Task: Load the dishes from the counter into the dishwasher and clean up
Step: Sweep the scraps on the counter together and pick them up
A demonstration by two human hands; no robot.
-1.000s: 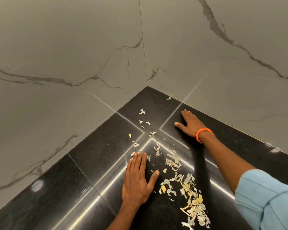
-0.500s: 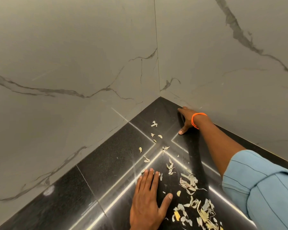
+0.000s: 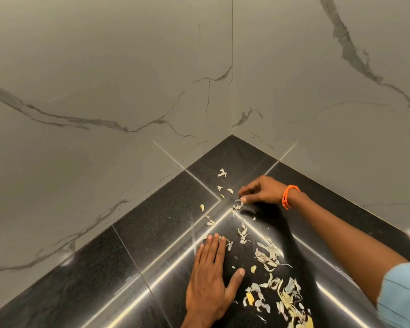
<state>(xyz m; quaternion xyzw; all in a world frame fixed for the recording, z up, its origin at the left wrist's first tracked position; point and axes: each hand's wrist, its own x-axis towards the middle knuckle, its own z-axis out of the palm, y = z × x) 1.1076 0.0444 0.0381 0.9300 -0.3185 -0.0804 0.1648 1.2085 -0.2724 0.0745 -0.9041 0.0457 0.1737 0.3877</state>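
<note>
Nearest, bottom centre of frame: left hand (image 3: 211,282) lies flat on the black granite counter (image 3: 100,275), palm down, fingers straight and together, thumb splayed right, grasping nothing; its fingertips sit on a few bits at the left edge of the mess. Just right of it, lower right of frame, is the bulk of the task's thing: a heap of pale peel scraps (image 3: 282,297), cream and yellow, densest at the bottom edge. From there the scrap trail (image 3: 243,233) thins out and runs up-left towards the corner where the two marble-look walls (image 3: 128,91) meet, so its long axis goes lower right to upper centre, roughly parallel to the right forearm. Mid frame: right hand (image 3: 260,191), orange bracelet (image 3: 288,196) at the wrist, light blue sleeve (image 3: 402,297) at the right edge, reaches across with fingers curled down onto loose pieces at the crossing of the bright reflection lines; looks like a pinch or rake, can't tell if anything is really held. Farthest: a handful of stray flakes (image 3: 222,172) just beyond and left of those fingers, closest to the corner. My read: the right hand is clearly nearer the strays and the left is nearer the heap, so the coming move is likely a rake from far to near, along the trail, into the heap beside the left hand. No dishes or dishwasher in view.
</note>
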